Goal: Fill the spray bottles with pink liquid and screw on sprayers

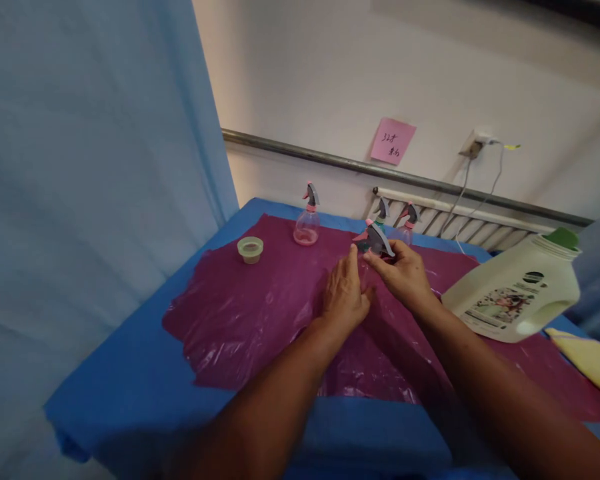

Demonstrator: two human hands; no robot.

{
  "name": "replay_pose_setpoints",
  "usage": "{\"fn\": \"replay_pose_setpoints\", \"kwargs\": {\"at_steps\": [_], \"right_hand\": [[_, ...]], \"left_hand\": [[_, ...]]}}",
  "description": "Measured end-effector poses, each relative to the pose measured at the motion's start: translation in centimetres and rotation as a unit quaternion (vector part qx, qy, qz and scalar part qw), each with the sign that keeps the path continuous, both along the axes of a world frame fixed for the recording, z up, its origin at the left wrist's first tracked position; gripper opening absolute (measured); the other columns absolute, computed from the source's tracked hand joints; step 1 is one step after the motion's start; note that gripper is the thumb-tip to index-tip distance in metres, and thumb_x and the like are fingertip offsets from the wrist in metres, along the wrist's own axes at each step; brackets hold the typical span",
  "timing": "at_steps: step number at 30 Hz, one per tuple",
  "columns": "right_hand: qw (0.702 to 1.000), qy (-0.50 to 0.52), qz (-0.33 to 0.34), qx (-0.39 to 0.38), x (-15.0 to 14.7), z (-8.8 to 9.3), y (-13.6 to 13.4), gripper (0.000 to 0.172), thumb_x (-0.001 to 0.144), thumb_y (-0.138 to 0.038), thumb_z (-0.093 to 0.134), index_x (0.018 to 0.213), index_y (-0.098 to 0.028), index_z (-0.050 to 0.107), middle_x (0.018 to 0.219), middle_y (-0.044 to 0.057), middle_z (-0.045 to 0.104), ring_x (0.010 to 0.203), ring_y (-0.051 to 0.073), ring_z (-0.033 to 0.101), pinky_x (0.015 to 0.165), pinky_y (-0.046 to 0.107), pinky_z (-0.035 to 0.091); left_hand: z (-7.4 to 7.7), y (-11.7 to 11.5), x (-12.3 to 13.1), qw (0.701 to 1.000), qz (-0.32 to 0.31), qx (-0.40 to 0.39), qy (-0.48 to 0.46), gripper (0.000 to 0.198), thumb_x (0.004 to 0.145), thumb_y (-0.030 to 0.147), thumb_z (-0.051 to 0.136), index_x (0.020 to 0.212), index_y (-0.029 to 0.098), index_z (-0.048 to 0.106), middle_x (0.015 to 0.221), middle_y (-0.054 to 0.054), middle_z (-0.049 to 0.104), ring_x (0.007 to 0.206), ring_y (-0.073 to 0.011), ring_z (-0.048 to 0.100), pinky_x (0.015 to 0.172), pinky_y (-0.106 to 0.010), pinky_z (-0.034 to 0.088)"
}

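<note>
Over the middle of the purple plastic sheet (260,303), a spray bottle with a grey and pink trigger head (377,240) is between my hands. My left hand (345,293) is closed around its clear body, which it mostly hides. From the other side, my right hand (405,270) grips the trigger head near the collar with thumb and fingers. Just behind stand a teal spray bottle (381,212) and another pink spray bottle (407,227), both partly covered. Further left, a clear spray bottle (306,227) stands upright with a little pink liquid at the bottom.
A small green-rimmed cup (251,250) sits to the left on the sheet. At right, a large pale jug (517,287) with a green cap stands near a yellow cloth (587,360). Blue cloth (145,380) covers the table. A metal rail (305,153) crosses the wall behind.
</note>
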State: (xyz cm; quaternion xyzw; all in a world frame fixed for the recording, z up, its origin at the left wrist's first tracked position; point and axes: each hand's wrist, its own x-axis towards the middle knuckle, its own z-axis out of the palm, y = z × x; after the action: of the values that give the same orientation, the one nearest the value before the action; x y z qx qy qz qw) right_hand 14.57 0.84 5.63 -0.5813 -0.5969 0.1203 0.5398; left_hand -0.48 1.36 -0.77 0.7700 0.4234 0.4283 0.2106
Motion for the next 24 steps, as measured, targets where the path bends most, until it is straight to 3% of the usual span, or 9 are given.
{"fn": "replay_pose_setpoints", "kwargs": {"at_steps": [5, 8, 12, 19, 22, 24], "right_hand": [[0.996, -0.064, -0.033, 0.043, 0.4, 2.4, 7.1, 0.037, 0.084, -0.055, 0.081, 0.102, -0.022, 0.075, 0.099, 0.007, 0.081, 0.090, 0.027, 0.074, 0.087, 0.041, 0.058], [0.992, -0.099, -0.074, 0.007, 0.6, 3.2, 11.9, 0.036, 0.086, -0.047, 0.077, 0.109, -0.019, 0.074, 0.106, 0.011, 0.081, 0.093, 0.027, 0.074, 0.090, 0.041, 0.057], [0.983, -0.132, -0.118, -0.048, 0.2, 2.5, 16.3, 0.032, 0.088, -0.044, 0.074, 0.104, -0.017, 0.074, 0.101, 0.013, 0.079, 0.092, 0.027, 0.071, 0.091, 0.040, 0.055], [0.974, -0.151, -0.143, -0.093, -0.3, 0.0, 18.8, 0.032, 0.086, -0.043, 0.075, 0.105, -0.018, 0.074, 0.104, 0.018, 0.080, 0.101, 0.034, 0.074, 0.097, 0.046, 0.057], [0.974, -0.150, -0.146, -0.088, -0.3, -0.1, 18.4, 0.052, 0.085, -0.043, 0.075, 0.130, -0.015, 0.071, 0.121, 0.020, 0.079, 0.115, 0.037, 0.074, 0.105, 0.049, 0.057], [0.975, -0.160, -0.153, -0.034, -0.6, 0.2, 17.8, 0.066, 0.086, -0.041, 0.071, 0.146, -0.014, 0.062, 0.140, 0.024, 0.073, 0.132, 0.039, 0.068, 0.116, 0.054, 0.052]], "left_hand": [[0.6, 0.1, -0.3, 0.997, 0.067, -0.033, -0.015, 0.099, 0.094, 0.028, 0.078, 0.176, 0.016, 0.024, 0.177, -0.025, 0.043, 0.166, -0.0410, 0.043, 0.136, -0.059, 0.039], [0.7, -0.4, -0.3, 0.997, 0.047, -0.061, 0.031, 0.087, 0.097, 0.027, 0.073, 0.173, 0.013, 0.033, 0.173, -0.025, 0.048, 0.161, -0.0409, 0.050, 0.132, -0.056, 0.044], [0.7, -1.0, -0.3, 0.996, 0.010, -0.058, 0.073, 0.077, 0.099, 0.027, 0.068, 0.170, 0.014, 0.041, 0.167, -0.023, 0.056, 0.156, -0.0397, 0.054, 0.131, -0.056, 0.045], [1.1, -1.5, -0.5, 0.992, 0.000, -0.067, 0.110, 0.071, 0.100, 0.026, 0.065, 0.167, 0.016, 0.044, 0.163, -0.020, 0.060, 0.149, -0.0372, 0.059, 0.126, -0.053, 0.049], [1.4, -1.8, -0.5, 0.991, 0.001, -0.074, 0.115, 0.070, 0.101, 0.027, 0.066, 0.167, 0.015, 0.044, 0.163, -0.019, 0.060, 0.149, -0.0362, 0.058, 0.126, -0.052, 0.049], [1.7, -1.9, -0.5, 0.990, 0.002, -0.076, 0.116, 0.066, 0.101, 0.027, 0.066, 0.163, 0.015, 0.047, 0.160, -0.019, 0.061, 0.147, -0.0358, 0.059, 0.125, -0.051, 0.050]]}}
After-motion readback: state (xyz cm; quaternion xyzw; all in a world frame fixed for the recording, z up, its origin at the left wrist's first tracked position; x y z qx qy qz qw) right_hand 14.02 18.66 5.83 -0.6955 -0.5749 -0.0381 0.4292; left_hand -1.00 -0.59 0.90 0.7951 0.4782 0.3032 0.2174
